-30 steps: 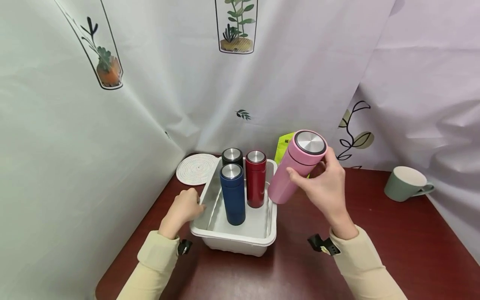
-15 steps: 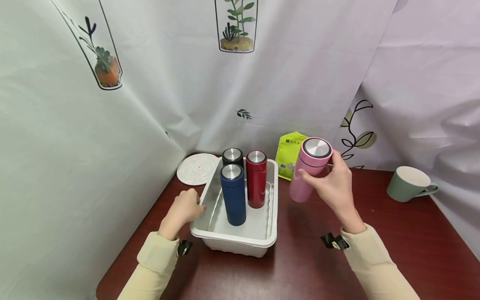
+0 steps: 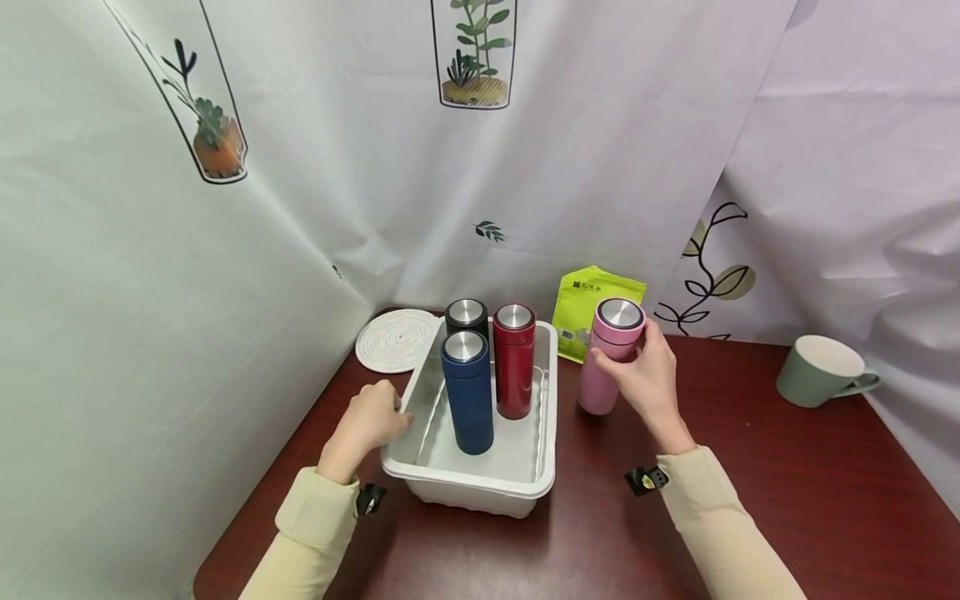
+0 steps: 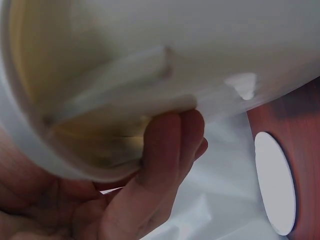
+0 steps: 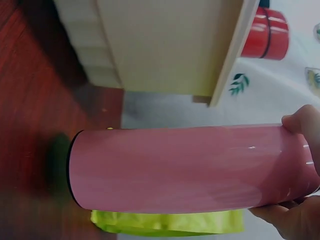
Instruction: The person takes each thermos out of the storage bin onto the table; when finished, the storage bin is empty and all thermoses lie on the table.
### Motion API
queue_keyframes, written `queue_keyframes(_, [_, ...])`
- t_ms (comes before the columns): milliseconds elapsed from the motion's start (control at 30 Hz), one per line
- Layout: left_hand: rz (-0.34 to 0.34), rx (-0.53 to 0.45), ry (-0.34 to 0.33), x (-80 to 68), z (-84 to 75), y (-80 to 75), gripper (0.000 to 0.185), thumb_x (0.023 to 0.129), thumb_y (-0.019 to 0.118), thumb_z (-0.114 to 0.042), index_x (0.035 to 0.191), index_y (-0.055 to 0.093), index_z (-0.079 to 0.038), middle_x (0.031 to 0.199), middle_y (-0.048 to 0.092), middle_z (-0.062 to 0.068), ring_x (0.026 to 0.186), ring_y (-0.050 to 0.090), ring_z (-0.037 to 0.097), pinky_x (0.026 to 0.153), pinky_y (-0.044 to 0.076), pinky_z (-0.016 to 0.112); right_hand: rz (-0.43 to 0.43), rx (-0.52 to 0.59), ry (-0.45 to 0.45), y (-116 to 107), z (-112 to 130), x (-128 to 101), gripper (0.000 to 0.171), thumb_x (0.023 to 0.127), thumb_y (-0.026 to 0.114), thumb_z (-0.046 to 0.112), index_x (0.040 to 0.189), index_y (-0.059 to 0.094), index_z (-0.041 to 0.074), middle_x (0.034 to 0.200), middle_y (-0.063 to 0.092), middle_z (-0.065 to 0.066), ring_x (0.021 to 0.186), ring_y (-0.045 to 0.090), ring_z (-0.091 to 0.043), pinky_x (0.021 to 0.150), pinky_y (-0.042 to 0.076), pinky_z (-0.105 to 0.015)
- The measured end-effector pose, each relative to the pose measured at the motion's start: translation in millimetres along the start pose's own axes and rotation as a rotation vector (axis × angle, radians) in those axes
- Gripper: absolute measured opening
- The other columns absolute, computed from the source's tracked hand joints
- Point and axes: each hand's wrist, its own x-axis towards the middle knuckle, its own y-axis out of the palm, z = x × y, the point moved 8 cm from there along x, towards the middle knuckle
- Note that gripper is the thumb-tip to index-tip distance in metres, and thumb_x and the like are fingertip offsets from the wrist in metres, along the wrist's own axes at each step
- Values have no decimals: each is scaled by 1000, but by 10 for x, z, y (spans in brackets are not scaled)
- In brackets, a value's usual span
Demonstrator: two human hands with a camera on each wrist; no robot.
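Note:
My right hand point(image 3: 647, 371) grips a pink thermos point(image 3: 606, 358) near its top, thumb on one side and fingers on the other. The thermos is upright, right of the white plastic basin point(image 3: 546, 442); whether its base touches the table I cannot tell. In the right wrist view the pink thermos point(image 5: 175, 170) spans the picture. My left hand point(image 3: 372, 417) holds the basin's left edge, and the left wrist view shows the fingers point(image 4: 165, 150) curled against its wall. Inside the basin stand a blue thermos point(image 3: 471, 400), a red thermos point(image 3: 514, 367) and a black thermos point(image 3: 467, 315), partly hidden.
A yellow-green pouch point(image 3: 588, 300) stands behind the pink thermos. At the right of the dark red table point(image 3: 750, 483) is a green mug point(image 3: 813, 375). A round white woven mat point(image 3: 393, 340) lies behind the basin's left side. Patterned white sheeting point(image 3: 600, 167) hangs behind.
The pink thermos was tilted above the basin's right rim. My right hand moved it right, then lowered it and stood it upright beside the basin. The left hand stayed in place.

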Motion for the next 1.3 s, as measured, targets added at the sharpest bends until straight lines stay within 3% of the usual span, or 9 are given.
queue_keyframes(267, [0, -2, -14, -18, 1, 1, 51, 83, 71, -12, 51, 32, -15, 52, 19, -5, 51, 19, 9, 47, 22, 25, 4, -44, 59, 98, -259, 26, 77, 72, 84, 12, 135, 44, -5, 125, 56, -25, 114, 58, -40, 94, 48, -52])
queue_keyframes(500, [-8, -9, -17, -35, -1, -10, 51, 83, 71, -11, 51, 32, -15, 52, 19, -5, 51, 19, 10, 47, 21, 25, 40, -45, 83, 134, -331, 55, 76, 76, 81, 13, 137, 40, -6, 126, 53, -27, 115, 55, -41, 95, 46, -53])
queue_keyframes(833, [-11, -12, -9, -30, -9, -7, 51, 83, 71, -12, 51, 32, -15, 53, 20, -5, 51, 21, 10, 47, 23, 25, 121, -63, 162, 165, -407, -43, 94, 76, 84, 24, 146, 27, -4, 137, 41, -28, 126, 47, -42, 103, 41, -53])
queue_keyframes(1067, [-19, -4, -6, -41, -13, -14, 50, 84, 71, -12, 51, 33, -15, 53, 21, -5, 51, 24, 11, 47, 25, 25, 73, -31, 205, 44, -402, -181, 99, 75, 85, 26, 146, 24, -4, 139, 38, -28, 130, 44, -42, 109, 36, -50])
queue_keyframes(1300, [-15, 3, -21, -51, -4, -11, 48, 84, 70, -12, 51, 35, -14, 53, 23, -4, 51, 26, 12, 48, 26, 26, 1, -30, 187, -71, -218, -328, 87, 74, 86, 25, 139, 36, -3, 131, 48, -22, 121, 53, -37, 105, 40, -48])
